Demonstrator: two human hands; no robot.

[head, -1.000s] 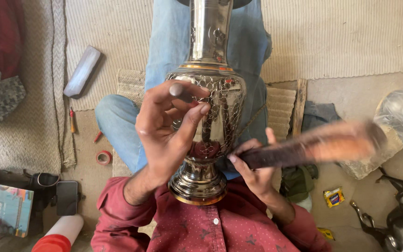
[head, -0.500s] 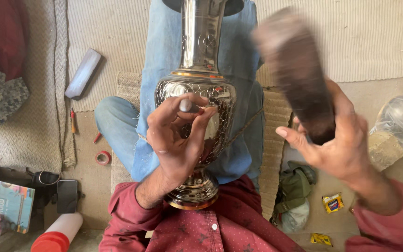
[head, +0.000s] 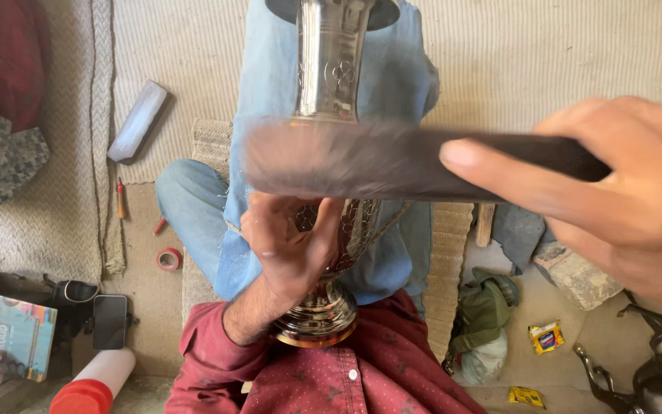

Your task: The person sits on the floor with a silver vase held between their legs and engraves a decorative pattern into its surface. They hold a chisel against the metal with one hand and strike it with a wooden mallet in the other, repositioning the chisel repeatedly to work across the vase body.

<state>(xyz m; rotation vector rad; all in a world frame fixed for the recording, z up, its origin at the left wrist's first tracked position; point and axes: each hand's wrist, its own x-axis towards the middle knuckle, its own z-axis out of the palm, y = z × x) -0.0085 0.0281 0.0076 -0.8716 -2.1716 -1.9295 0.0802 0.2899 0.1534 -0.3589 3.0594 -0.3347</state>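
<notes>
Here the left hand (head: 289, 249) presses its fingers closed against the engraved belly of a tall silver metal vase (head: 329, 100), which lies along the person's lap with its round foot toward the red shirt. Above that hand, the right hand (head: 614, 188) is wrapped tightly around the dark handle of a blurred mallet (head: 362, 157) that crosses the vase's neck. Off to the left of the left hand, on the floor, lie a grey sharpening block (head: 138, 123), a red tape roll (head: 168, 259) and a phone (head: 109, 321).
</notes>
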